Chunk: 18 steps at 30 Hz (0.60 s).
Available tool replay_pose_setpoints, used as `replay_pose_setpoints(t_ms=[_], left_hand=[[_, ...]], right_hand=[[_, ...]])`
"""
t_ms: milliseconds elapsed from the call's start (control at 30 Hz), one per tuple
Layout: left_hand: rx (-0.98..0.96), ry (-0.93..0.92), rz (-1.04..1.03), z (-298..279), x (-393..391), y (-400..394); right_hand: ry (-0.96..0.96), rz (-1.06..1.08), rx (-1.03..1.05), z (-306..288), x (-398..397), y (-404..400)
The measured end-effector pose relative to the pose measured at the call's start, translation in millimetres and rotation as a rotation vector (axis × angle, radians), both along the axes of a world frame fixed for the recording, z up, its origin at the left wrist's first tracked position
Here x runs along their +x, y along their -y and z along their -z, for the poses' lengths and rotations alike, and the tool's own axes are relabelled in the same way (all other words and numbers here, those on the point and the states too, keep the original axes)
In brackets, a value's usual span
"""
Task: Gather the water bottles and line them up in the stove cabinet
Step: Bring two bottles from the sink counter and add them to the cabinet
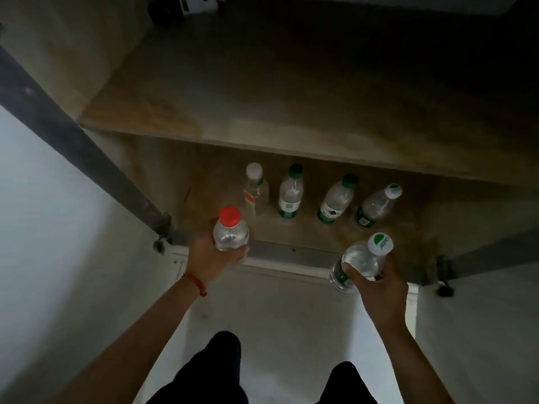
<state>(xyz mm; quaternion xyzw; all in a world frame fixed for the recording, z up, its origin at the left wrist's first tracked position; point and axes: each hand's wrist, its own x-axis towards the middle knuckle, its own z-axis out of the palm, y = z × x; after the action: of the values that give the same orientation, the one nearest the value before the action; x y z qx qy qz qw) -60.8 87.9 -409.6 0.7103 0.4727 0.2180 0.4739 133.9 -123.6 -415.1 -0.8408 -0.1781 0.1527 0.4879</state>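
My left hand [208, 258] grips a clear red-capped bottle [230, 233] upright at the front left of the open cabinet floor [306, 231]. My right hand [376, 282] holds a clear bottle with a white and green cap [361, 259], tilted, just in front of the cabinet's front edge. Inside stands a row of several bottles: a white-capped bottle [255, 189], a green-capped bottle [290, 193], a second green-capped bottle [337, 199] and a bottle with a white and green cap [377, 205].
A wooden shelf [262, 112] overhangs the back of the lower compartment. Open white cabinet doors [52, 228] flank both sides, with hinges at the front corners. My dark-trousered legs [215, 371] are below on a pale floor.
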Motion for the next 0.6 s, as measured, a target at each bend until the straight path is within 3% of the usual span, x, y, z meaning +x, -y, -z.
replay_pose_setpoints(t_ms=[100,233,600], left_hand=[[-0.015,0.022,-0.009,31,10,-13],[-0.036,0.057,-0.032,62,22,-29],[-0.064,0.083,-0.187,93,44,-76]], right_hand=[[-0.02,-0.004,0.122,31,14,-6],[0.07,0.015,0.108,65,36,-17],[0.081,0.266,0.125,93,96,-18]])
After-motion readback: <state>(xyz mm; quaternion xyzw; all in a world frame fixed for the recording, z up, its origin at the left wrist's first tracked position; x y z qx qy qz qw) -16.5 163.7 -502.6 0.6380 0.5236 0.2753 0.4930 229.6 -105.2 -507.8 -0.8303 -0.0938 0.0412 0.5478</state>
